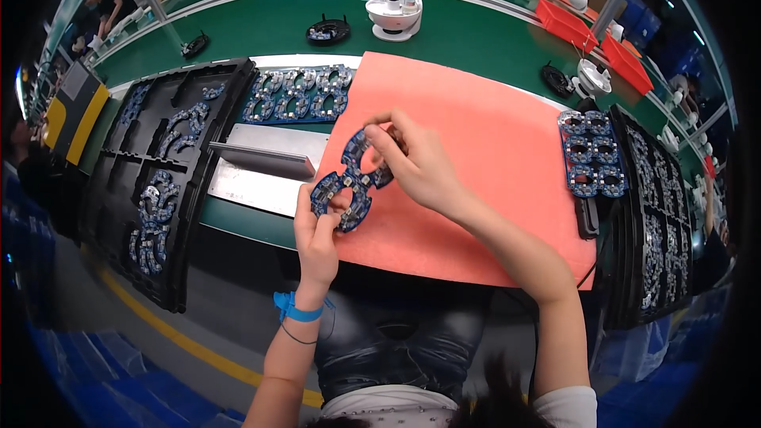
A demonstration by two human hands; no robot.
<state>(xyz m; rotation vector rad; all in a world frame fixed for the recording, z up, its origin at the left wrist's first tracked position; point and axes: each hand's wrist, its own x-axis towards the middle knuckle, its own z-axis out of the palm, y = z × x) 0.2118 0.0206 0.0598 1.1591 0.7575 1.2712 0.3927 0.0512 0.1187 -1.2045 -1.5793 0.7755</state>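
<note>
Between my two hands is a piece of blue ring-shaped circuit board (361, 181), held tilted above the left part of the pink mat (491, 166). Its rings are still joined to one another. The fingers of my left hand (317, 239), with a blue strap at the wrist, pinch the near ring at its lower edge. My right hand (418, 160) grips the far end with thumb and fingers, which partly hide that end. Left of my hands stands a metal fixture with an upright plate (265, 160) on a flat base.
Board panels lie at the far left (297, 93) and at the right (593, 154). Black trays (208, 182) with loose boards stand on the left, more trays (628, 276) on the right. Beyond the mat, white devices (394, 14) and red bins (564, 25) line a green conveyor. Other people sit farther off.
</note>
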